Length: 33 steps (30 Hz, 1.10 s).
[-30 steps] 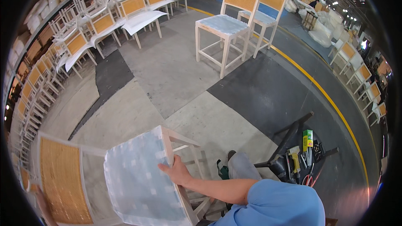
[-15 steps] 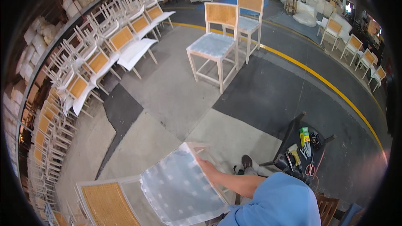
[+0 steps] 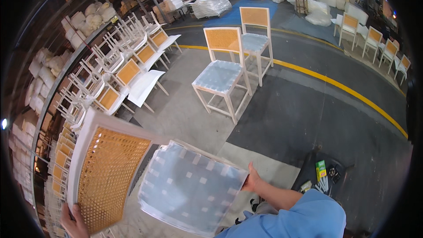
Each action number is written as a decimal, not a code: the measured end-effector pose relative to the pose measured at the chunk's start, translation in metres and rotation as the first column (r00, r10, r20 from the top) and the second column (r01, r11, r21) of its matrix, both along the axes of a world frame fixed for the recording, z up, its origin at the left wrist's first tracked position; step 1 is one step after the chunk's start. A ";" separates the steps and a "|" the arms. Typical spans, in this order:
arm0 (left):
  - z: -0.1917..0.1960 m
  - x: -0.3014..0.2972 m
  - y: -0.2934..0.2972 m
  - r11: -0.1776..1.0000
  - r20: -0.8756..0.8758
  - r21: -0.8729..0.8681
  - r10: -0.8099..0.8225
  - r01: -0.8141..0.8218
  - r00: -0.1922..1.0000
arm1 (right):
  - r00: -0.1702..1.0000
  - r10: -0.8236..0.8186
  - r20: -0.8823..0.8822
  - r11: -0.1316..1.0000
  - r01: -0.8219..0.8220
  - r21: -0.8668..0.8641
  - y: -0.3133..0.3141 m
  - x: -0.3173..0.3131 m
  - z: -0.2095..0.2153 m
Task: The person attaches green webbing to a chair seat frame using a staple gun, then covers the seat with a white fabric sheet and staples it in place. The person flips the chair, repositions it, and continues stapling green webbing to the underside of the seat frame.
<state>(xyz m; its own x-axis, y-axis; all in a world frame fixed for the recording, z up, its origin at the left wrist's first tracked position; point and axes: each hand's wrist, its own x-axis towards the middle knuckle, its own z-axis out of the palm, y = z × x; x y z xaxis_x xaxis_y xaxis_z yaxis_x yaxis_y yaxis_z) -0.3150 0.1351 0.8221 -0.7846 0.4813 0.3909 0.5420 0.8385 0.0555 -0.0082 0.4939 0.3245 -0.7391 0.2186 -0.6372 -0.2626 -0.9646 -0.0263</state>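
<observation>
A pale wooden chair is held in front of me, with a woven cane backrest [image 3: 112, 172] and a seat [image 3: 189, 187] covered in bluish-grey fabric with white squares. My left hand [image 3: 75, 221] grips the top corner of its back frame, fingers around the wood. On the opposite side, my right hand [image 3: 251, 180] is closed on the seat's front edge, the thumb pointing up. Most of this chair's legs are hidden below the seat. Beyond it stand two similar chairs, a nearer chair [image 3: 220, 75] and a farther chair [image 3: 256, 39], both upright.
Stacked chairs [image 3: 130, 72] line the left side, some upside down on others. A dark stool [image 3: 304, 167] at my right carries a green and yellow box [image 3: 320, 169] and tools. A yellow line [image 3: 326, 79] crosses the floor. Wrapped bundles [image 3: 211, 5] and another chair row [image 3: 372, 39] lie farther off.
The held chair has turned and its backrest has risen toward me at the left. My left hand has come into view on the back frame. The right hand is now at the seat's front edge.
</observation>
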 end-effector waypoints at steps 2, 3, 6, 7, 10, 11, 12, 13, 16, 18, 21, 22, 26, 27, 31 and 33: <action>0.004 0.006 0.043 0.971 -0.176 0.099 -0.197 0.217 0.964 | 0.999 0.035 -0.011 0.999 -0.034 0.029 0.019 -0.008 -0.017; 0.009 0.013 0.061 0.949 -0.267 0.099 -0.264 0.299 0.927 | 0.988 0.078 0.134 0.997 -0.080 0.013 0.020 -0.019 -0.016; 0.031 0.024 0.120 0.890 -0.430 -0.056 -0.431 0.453 0.793 | 0.992 0.124 0.028 0.991 -0.125 0.047 0.034 -0.038 -0.031; 0.031 0.018 0.131 0.891 -0.421 -0.049 -0.429 0.452 0.799 | 0.991 0.130 0.028 0.991 -0.130 0.017 0.042 -0.046 -0.034; 0.026 -0.013 0.164 0.897 -0.400 -0.056 -0.423 0.439 0.813 | 0.988 0.143 0.053 0.989 -0.140 -0.055 0.067 -0.077 -0.042; 0.021 -0.030 0.171 0.903 -0.396 -0.075 -0.417 0.424 0.818 | 0.985 0.151 0.079 0.987 -0.146 -0.066 0.077 -0.089 -0.044; 0.015 -0.047 0.181 0.906 -0.392 -0.094 -0.415 0.413 0.821 | 0.983 0.154 0.104 0.986 -0.146 -0.076 0.087 -0.102 -0.047; 0.005 -0.068 0.198 0.896 -0.396 -0.091 -0.434 0.436 0.809 | 0.980 0.141 0.140 0.989 -0.132 -0.072 0.096 -0.110 -0.056; -0.020 -0.146 0.268 0.837 -0.366 -0.039 -0.520 0.545 0.772 | 0.965 0.025 0.263 1.000 -0.021 -0.017 0.134 -0.148 -0.072; -0.034 -0.205 0.300 0.844 -0.224 -0.012 -0.525 0.537 0.821 | 0.937 0.006 0.348 1.000 -0.006 -0.002 0.130 -0.168 -0.076; -0.032 -0.286 0.381 0.801 -0.248 -0.039 -0.587 0.598 0.771 | 0.926 -0.139 0.350 0.989 0.111 0.101 0.139 -0.170 -0.097; -0.045 -0.297 0.415 0.780 -0.191 -0.057 -0.621 0.623 0.760 | 0.909 -0.166 0.382 0.986 0.162 0.042 0.135 -0.163 -0.101; -0.087 -0.292 0.506 0.711 -0.029 -0.089 -0.702 0.698 0.712 | 0.871 -0.214 0.441 0.967 0.252 -0.030 0.106 -0.117 -0.081; -0.091 -0.281 0.531 0.670 -0.010 -0.096 -0.740 0.736 0.672 | 0.859 -0.280 0.430 0.956 0.291 0.042 0.096 -0.101 -0.079; -0.102 -0.198 0.637 0.473 -0.012 -0.084 -0.881 0.877 0.474 | 0.648 -0.477 0.594 0.830 0.555 0.060 0.078 -0.036 -0.090; -0.118 -0.155 0.671 0.420 0.041 -0.091 -0.904 0.903 0.425 | 0.647 -0.543 0.534 0.738 0.672 -0.064 0.065 -0.001 -0.089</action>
<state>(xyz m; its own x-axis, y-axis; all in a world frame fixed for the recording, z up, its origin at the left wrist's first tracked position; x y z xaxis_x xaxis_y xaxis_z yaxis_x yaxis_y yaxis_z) -0.4696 0.8056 0.7044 0.1264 0.9411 0.3135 0.9910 -0.1335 0.0013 -0.0091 0.5593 0.2357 -0.1024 0.3077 -0.9459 -0.8087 -0.5795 -0.1010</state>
